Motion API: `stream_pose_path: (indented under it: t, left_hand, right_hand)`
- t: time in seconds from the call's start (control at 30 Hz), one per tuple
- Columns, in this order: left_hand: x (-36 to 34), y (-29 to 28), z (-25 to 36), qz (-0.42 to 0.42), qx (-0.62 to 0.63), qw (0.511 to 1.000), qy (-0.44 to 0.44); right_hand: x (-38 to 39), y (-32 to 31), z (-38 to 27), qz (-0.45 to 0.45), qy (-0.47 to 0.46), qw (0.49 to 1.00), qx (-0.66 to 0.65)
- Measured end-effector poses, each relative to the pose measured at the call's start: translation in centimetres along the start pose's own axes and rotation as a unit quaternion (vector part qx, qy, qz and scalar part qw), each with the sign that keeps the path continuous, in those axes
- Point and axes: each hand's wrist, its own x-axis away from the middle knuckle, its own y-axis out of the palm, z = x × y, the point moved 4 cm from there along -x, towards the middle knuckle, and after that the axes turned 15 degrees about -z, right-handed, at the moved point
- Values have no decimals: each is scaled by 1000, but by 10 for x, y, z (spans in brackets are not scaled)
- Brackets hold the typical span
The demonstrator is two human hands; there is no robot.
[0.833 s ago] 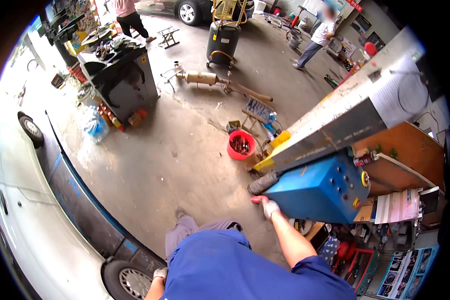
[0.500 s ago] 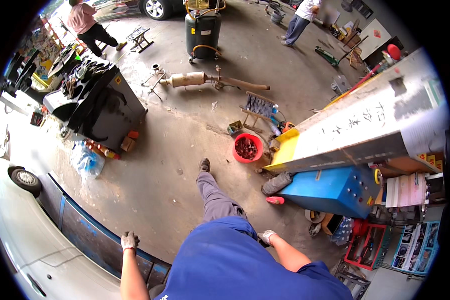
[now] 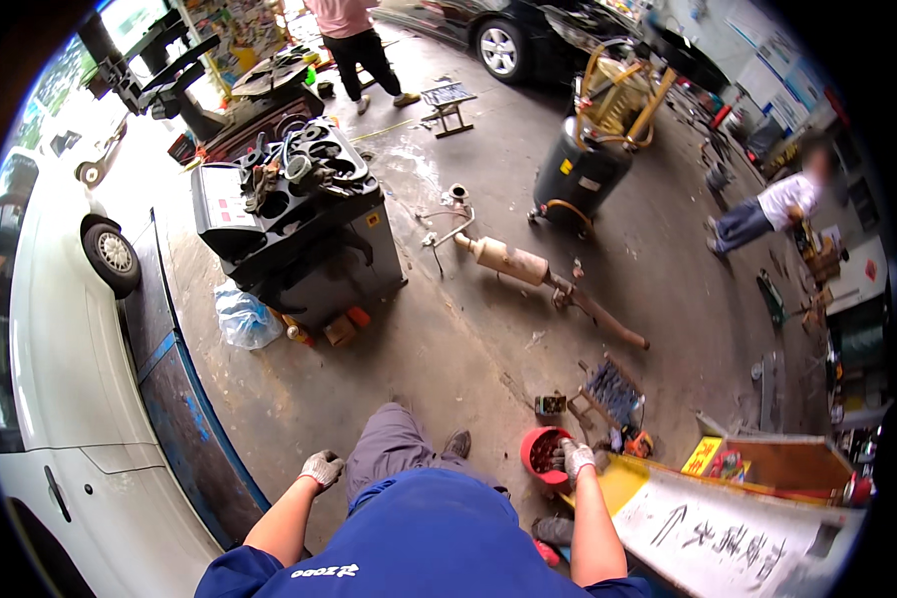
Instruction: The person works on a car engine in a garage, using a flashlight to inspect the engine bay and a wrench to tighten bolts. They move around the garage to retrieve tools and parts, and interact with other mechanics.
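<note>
My left hand (image 3: 322,468), in a pale work glove, hangs left of my body, fingers loosely curled and apart, holding nothing visible. My gloved right hand (image 3: 576,458) appears over the right side of a red bucket (image 3: 539,455) of dark pieces; its fingers are loosely bent, with no held thing visible, and whether it touches the bucket is unclear. Beside it are a yellow-and-white post (image 3: 688,518) with dark markings, a small folding stool (image 3: 608,389) and a small dark container (image 3: 550,405).
White car (image 3: 70,399) and blue-edged ramp (image 3: 184,399) at left. Ahead: grey machine (image 3: 319,279) with tools, rusty exhaust pipe (image 3: 508,257), black tank on wheels (image 3: 568,169) and dark car (image 3: 498,45). A person in pink (image 3: 349,40) and another in white (image 3: 767,209) stand farther off.
I have stepped forward and turned, so the grey machine and exhaust sit farther right. My right hand has left the blue cabinet and now appears over the bucket; my left hand has swung forward.
</note>
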Motion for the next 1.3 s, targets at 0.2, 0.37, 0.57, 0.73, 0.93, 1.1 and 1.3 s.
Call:
stream_pose_path:
  t: [0.2,0.37,0.57,0.73,0.93,1.1,1.3]
  left_hand:
    - [-113,-96,39,2,-81,993,-88]
    - [-168,-202,170,100,-169,980,-27]
    - [-194,-273,396,97,-171,976,96]
    - [-244,-291,513,85,-198,971,107]
    - [-280,-271,593,86,-209,965,130]
    - [-287,-284,670,152,-201,954,163]
    - [-283,-300,717,145,-193,959,148]
  right_hand:
    - [-73,43,-152,0,3,996,90]
    - [-131,96,-145,-94,182,968,144]
    - [-175,127,-193,-184,-2,728,660]
    - [-258,97,-249,-174,34,772,610]
    - [-344,67,-408,-126,107,965,203]
    - [-387,47,-552,-74,93,993,30]
    - [-417,70,-662,-48,55,992,103]
